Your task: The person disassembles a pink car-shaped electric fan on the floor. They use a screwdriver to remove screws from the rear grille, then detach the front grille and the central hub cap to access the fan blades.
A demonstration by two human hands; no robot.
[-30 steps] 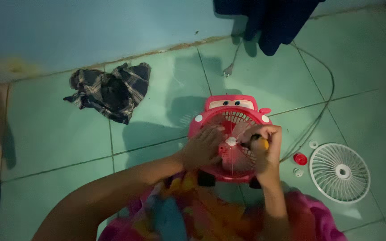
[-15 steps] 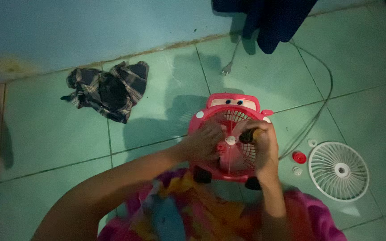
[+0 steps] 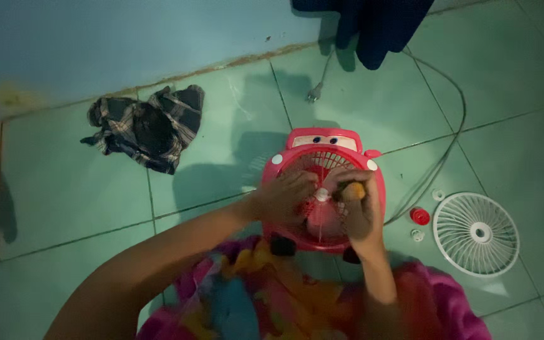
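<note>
A small red car-shaped fan (image 3: 322, 146) lies on the green tiled floor with its front grille off and its blades exposed. My left hand (image 3: 284, 198) rests on the blades left of the white hub (image 3: 322, 195), fingers spread. My right hand (image 3: 357, 204) is closed around a screwdriver with a yellow-and-black handle (image 3: 354, 191), held at the hub. The screwdriver's tip is hidden by my fingers.
A white round fan grille (image 3: 476, 234) lies on the floor at right, with a red cap (image 3: 420, 216) and two small white pieces (image 3: 417, 235) beside it. The fan's cord (image 3: 451, 119) loops back to a plug (image 3: 313, 96). A plaid cloth (image 3: 146, 126) is crumpled at left. Dark fabric (image 3: 373, 25) hangs at the wall.
My right hand has turned on the screwdriver handle at the hub. The view has shifted slightly, and my left hand stays on the blades.
</note>
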